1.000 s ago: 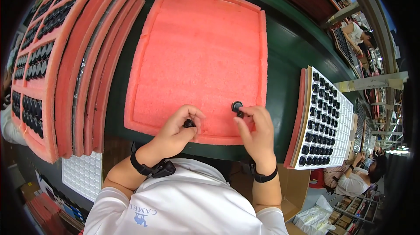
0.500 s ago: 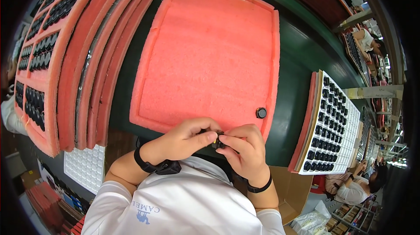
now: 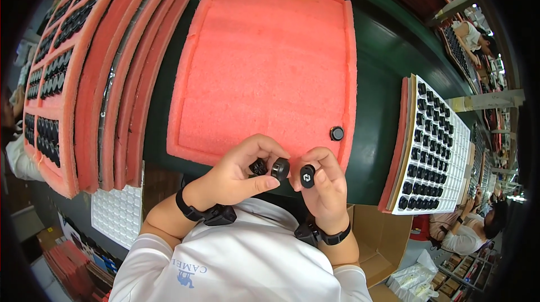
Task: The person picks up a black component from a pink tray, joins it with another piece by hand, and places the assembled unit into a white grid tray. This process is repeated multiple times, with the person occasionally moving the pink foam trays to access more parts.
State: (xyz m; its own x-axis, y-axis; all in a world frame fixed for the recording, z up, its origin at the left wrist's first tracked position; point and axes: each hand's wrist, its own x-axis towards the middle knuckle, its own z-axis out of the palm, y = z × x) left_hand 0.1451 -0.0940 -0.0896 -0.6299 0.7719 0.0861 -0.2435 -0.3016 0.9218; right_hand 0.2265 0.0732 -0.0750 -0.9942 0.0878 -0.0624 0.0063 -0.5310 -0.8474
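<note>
Just in front of the near edge of a pink foam tray (image 3: 264,66), my two hands are a small gap apart. My left hand (image 3: 233,175) pinches a short black cylindrical part (image 3: 279,169) between thumb and fingers. A second small black part (image 3: 258,167) with an uneven surface sits within the same fingers, partly covered. In my right hand (image 3: 331,189), thumb and fingers grip a black rounded piece (image 3: 307,176) with a white mark on its face. One more black round part (image 3: 336,133) rests on the tray's near right corner.
Stacked pink foam trays (image 3: 73,116) holding rows of black parts rise at the left. At right, a white moulded tray (image 3: 458,158) carries many black parts on a green surface (image 3: 382,66). An open cardboard box (image 3: 382,240) stands below right. Other people sit farther right.
My hands have drawn apart from where they met over a small black part. Separate black pieces now show in each hand, and the right one's marked face is visible.
</note>
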